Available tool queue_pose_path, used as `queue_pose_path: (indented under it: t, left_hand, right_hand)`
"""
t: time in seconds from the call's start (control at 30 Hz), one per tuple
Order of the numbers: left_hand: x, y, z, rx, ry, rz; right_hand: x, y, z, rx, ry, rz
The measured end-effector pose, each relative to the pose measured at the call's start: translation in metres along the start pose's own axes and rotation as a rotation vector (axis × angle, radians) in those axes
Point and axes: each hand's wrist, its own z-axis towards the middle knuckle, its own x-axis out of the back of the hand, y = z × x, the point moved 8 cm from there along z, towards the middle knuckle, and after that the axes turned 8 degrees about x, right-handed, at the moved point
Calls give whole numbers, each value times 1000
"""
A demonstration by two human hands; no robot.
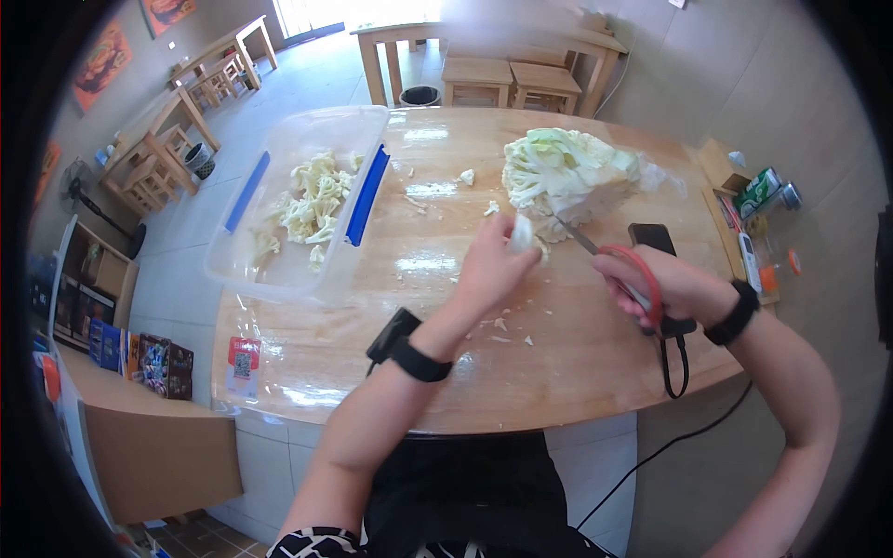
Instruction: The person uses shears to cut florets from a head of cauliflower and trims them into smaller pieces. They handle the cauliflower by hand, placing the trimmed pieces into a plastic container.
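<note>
A large cauliflower head (563, 167) rests on the wooden table towards the back right. My right hand (660, 284) is closed round the red handles of scissors (640, 270), whose blades point up and left to the lower edge of the cauliflower. Just below and left of the head, my left hand (498, 265) pinches a pale piece (521, 237), probably cauliflower. To the left, a clear plastic box (237, 265) with blue clips holds several cut florets (312, 200). Small crumbs lie on the table between the box and the cauliflower.
A black phone-like device (654, 238) with a cable lies beneath my right hand. At the right edge a wooden tray (730, 223) holds a green can (758, 191) and other items. A red-and-white QR card (244, 367) is at the front left. Stools (476, 73) stand beyond.
</note>
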Motion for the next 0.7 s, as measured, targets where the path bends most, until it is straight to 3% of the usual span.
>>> queue_pose_path:
  t: [0.03, 0.1, 0.23, 0.3, 0.37, 0.43, 0.5, 0.7]
  left_hand:
    - [18, 6, -9, 5, 12, -5]
    - [24, 28, -36, 45, -434, -668]
    - [46, 41, -65, -73, -519, -896]
    - [42, 45, -77, -12, -717, -1190]
    - [43, 41, -86, 27, -761, -1192]
    - [44, 37, -89, 69, -799, -1197]
    - [54, 35, -85, -27, -696, -1083]
    - [62, 27, -82, -128, -640, -981]
  right_hand:
    - [-8, -1, -8, -7, -33, 109]
    - [-18, 0, -26, -8, 113, 95]
    - [-70, -6, -29, 192, 87, 334]
    - [-97, -12, -21, 266, 102, 468]
    - [-103, -25, -14, 587, 229, 604]
    - [-110, -34, -12, 600, 205, 654]
    - [-104, -41, -16, 776, 328, 615]
    - [-92, -43, -6, 887, 353, 520]
